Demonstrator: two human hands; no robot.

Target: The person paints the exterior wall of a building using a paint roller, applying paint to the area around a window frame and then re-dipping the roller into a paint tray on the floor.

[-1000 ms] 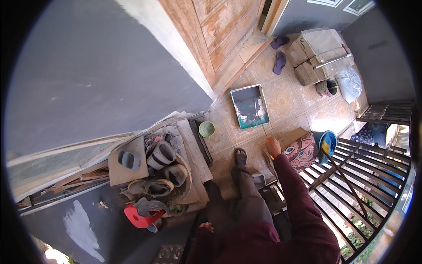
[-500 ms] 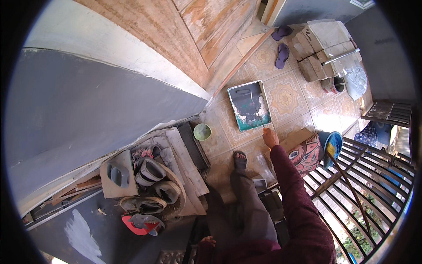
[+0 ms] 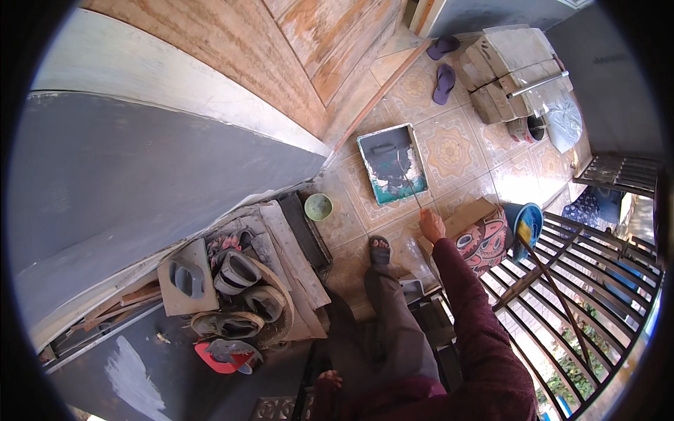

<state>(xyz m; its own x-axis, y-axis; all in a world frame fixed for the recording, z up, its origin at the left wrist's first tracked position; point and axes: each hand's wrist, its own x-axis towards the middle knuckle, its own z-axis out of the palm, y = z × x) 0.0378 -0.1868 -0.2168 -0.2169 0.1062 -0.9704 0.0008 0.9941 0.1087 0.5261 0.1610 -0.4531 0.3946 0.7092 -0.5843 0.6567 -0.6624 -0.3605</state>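
My right hand [image 3: 432,226] is closed around the handle end of a paint roller [image 3: 384,149], arm stretched forward. The roller's thin wire frame runs out over a paint tray [image 3: 423,167], and its head lies in the dark grey paint at the tray's far end. Green and whitish smears coat the near part of the tray, which rests on the tiled floor. My left hand [image 3: 330,379] hangs low beside my leg, fingers loosely bent and partly hidden; no object shows in it.
A green bowl [image 3: 319,207] stands left of the tray. Worn shoes [image 3: 239,272] and boards crowd the left side. To the right are a patterned bag [image 3: 484,242], a blue bucket [image 3: 523,217] and a metal railing [image 3: 590,281]. Wrapped boxes [image 3: 519,67] and purple slippers [image 3: 444,84] lie farther off.
The roller head has shifted slightly toward me within the tray, away from its far edge. My right hand keeps its grip. The whole view has shifted a little.
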